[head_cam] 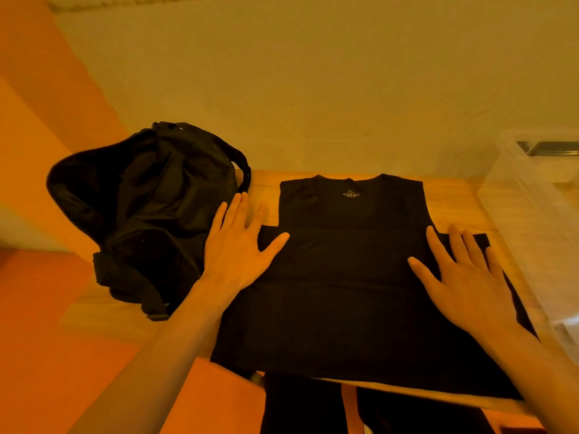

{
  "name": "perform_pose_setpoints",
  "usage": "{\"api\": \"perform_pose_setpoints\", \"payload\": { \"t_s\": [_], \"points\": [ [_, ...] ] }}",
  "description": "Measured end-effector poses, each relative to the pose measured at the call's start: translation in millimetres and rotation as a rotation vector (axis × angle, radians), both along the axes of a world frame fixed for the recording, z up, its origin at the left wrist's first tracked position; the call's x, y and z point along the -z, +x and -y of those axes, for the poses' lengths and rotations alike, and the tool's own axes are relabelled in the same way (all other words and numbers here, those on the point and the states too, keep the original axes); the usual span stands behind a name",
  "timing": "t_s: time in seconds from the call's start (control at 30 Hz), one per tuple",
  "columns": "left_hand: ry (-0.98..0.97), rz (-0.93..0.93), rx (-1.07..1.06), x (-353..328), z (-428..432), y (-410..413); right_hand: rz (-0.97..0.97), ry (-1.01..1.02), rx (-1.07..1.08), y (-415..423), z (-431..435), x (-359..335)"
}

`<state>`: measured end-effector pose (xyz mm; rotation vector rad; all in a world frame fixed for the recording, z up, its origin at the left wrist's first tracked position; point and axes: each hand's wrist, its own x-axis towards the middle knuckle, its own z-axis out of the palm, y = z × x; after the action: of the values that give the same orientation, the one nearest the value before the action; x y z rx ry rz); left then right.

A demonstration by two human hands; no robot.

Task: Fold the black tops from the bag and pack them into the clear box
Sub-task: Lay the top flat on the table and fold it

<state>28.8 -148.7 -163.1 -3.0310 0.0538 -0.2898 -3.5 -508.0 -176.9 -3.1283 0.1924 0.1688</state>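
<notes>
The black top (347, 277) lies flat on the wooden table (451, 198), collar at 12 o'clock and hem at 6 o'clock, where it runs along the table's near edge. A strip of bare wood shows behind the collar and another narrow one at 9 o'clock, between the top and the black bag (147, 214), which slumps open on the table's left end. At 3 o'clock the clear box (532, 233) stands just beside the top's right side, leaving little bare wood there.

The left hand (238, 249) is spread wide and flat on the top's 9 o'clock edge, fingertips reaching onto the wood. The right hand (466, 277) is also spread wide, pressed flat on the cloth at 3 o'clock.

Counted: 1 bag, 1 box, 2 hands, 1 top plainly seen. A wider black layer juts out at both sides; whether it is a 2nd garment cannot be told.
</notes>
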Motion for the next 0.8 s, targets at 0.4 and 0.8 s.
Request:
{"api": "perform_pose_setpoints", "payload": {
  "t_s": [0.4, 0.8],
  "points": [
    [0.121, 0.186, 0.035, -18, -15, 9, -0.019, -0.003, -0.001, -1, 1, 1],
    [0.201, 0.100, -0.131, -15, -46, 28, -0.036, 0.002, 0.001, 1, 0, 0]
  ]
}}
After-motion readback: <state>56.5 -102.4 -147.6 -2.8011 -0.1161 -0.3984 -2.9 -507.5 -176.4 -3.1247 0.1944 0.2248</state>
